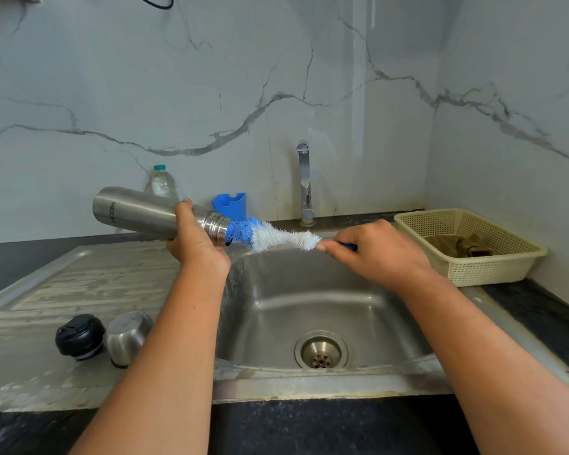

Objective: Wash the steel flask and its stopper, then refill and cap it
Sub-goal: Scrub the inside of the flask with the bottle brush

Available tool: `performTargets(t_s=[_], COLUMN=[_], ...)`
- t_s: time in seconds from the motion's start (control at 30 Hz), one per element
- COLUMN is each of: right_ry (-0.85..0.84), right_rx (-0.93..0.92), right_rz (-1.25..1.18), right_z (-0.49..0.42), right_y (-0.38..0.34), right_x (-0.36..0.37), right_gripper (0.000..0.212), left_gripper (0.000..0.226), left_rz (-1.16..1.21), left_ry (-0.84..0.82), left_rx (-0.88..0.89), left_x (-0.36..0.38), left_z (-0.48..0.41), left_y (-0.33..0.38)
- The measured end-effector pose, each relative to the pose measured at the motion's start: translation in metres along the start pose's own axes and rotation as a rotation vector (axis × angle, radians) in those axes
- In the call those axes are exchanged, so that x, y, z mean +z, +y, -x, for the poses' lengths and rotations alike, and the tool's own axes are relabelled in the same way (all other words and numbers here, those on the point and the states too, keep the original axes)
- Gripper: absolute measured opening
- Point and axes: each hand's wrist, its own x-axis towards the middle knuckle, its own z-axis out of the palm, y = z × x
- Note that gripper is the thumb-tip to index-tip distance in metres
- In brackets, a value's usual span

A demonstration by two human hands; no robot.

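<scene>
The left grip (pixel 196 239) is clenched round the steel flask (pixel 138 210) near its threaded neck, holding it almost level above the sink (pixel 309 290), with the mouth pointing right. The right grip (pixel 375 251) pinches the blue handle of a bottle brush (pixel 276 236), whose blue bristle tip is at the flask's mouth. The black stopper (pixel 79 336) and steel cup (pixel 127 336) sit side by side on the draining surface (pixel 79 280).

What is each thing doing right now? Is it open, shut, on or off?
steel flask, uncapped, held sideways by the left hand
bottle brush, tip inside the flask mouth, handle gripped by the right hand
stopper, off the flask, lying on the drainboard
steel cup, upside down beside the stopper
tap, no water running
plastic bottle, capped
</scene>
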Motion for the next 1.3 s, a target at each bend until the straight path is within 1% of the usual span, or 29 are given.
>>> performTargets(t_s=[0.13, 0.3, 0.53, 0.83, 1.07, 1.13, 1.23, 1.3], right_ry=[0.013, 0.001, -0.001, -0.025, -0.044, -0.061, -0.062, -0.058], right_rx=[0.009, -0.001, -0.012, -0.008, 0.100, 0.127, 0.184, 0.199], right_rz=[-0.024, -0.037, -0.023, -0.011, -0.026, -0.019, -0.010, -0.050], right_z=[-0.001, 0.000, -0.001, 0.002, 0.005, 0.005, 0.006, 0.006], right_y=[0.004, 0.002, 0.003, 0.009, 0.025, 0.027, 0.030, 0.027], right_x=[0.001, 0.000, 0.002, 0.000, -0.011, -0.009, -0.006, -0.003], right_gripper=[0.060, 0.055, 0.065, 0.063, 0.059, 0.058, 0.052, 0.047], left_gripper=[0.054, 0.058, 0.056, 0.060, 0.059, 0.061, 0.071, 0.074], left_rz=[0.006, 0.005, -0.005, 0.009, 0.085, 0.096, 0.108, 0.118], left_ry=[-0.011, -0.006, 0.018, 0.002, 0.075, 0.054, 0.006, -0.012], left_rx=[0.041, -0.025, -0.047, -0.077, -0.059, -0.064, -0.080, -0.100], left_x=[0.004, 0.000, -0.001, -0.004, -0.012, -0.010, -0.009, -0.012], left_z=[0.004, -0.001, -0.004, -0.013, -0.020, -0.019, -0.024, -0.029], left_y=[0.002, 0.002, 0.003, 0.004, 0.010, 0.007, 0.005, 0.003])
